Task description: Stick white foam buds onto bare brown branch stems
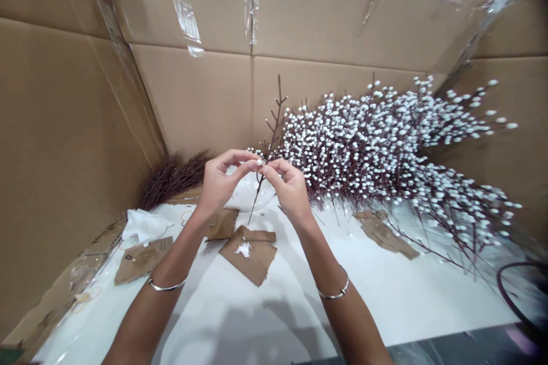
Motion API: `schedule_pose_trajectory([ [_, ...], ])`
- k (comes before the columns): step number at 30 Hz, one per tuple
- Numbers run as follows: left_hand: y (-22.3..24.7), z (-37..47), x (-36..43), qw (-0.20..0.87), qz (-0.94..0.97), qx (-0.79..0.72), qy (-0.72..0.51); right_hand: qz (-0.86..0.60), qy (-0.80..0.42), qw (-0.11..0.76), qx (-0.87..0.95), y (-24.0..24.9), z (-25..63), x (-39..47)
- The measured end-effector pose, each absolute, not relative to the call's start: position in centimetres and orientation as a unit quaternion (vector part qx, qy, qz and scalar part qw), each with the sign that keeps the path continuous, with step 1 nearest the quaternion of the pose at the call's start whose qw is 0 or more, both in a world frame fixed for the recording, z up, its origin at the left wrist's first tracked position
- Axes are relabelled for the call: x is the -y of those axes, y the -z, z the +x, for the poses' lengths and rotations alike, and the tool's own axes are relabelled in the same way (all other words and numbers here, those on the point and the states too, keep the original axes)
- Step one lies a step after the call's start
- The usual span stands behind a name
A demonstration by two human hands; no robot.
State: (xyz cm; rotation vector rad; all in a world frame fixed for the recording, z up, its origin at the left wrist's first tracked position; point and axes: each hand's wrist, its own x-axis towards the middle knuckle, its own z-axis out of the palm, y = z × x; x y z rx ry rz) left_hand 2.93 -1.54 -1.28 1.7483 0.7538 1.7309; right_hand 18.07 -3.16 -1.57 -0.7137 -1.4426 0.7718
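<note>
Head: two hands [220, 179], one branch [274, 127]

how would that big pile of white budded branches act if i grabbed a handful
The pile of branches would probably snag and lift as a tangle, since its twigs crowd and cross. It looks light for its bulk, being mostly thin stems and small buds. The long tips sticking out at the right would likely sway.
</note>
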Motion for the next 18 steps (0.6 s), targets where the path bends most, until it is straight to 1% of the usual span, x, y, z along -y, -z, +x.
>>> schedule_pose_trajectory([
  [3,0.6,2.0,1.8,0.305,0.662,-0.310,-0.611,-0.309,-0.369,0.633,0.606,1.6,18.2,3.1],
  [7,0.1,1.6,2.5,0.315,0.749,-0.361,-0.457,-0.317,-0.346,0.651,0.596,1.7,18.3,3.0],
  [9,0.1,2.0,2.9,0.299,0.780,-0.369,-0.408,-0.322,-0.323,0.656,0.601,1.7,18.2,3.2],
  [13,0.6,2.7,3.1,0.256,0.786,-0.373,-0.421,-0.342,-0.314,0.651,0.601,1.7,18.1,3.4],
  [18,0.8,2.5,2.8,0.286,0.761,-0.392,-0.431,-0.340,-0.348,0.650,0.583,1.6,18.5,3.0],
])
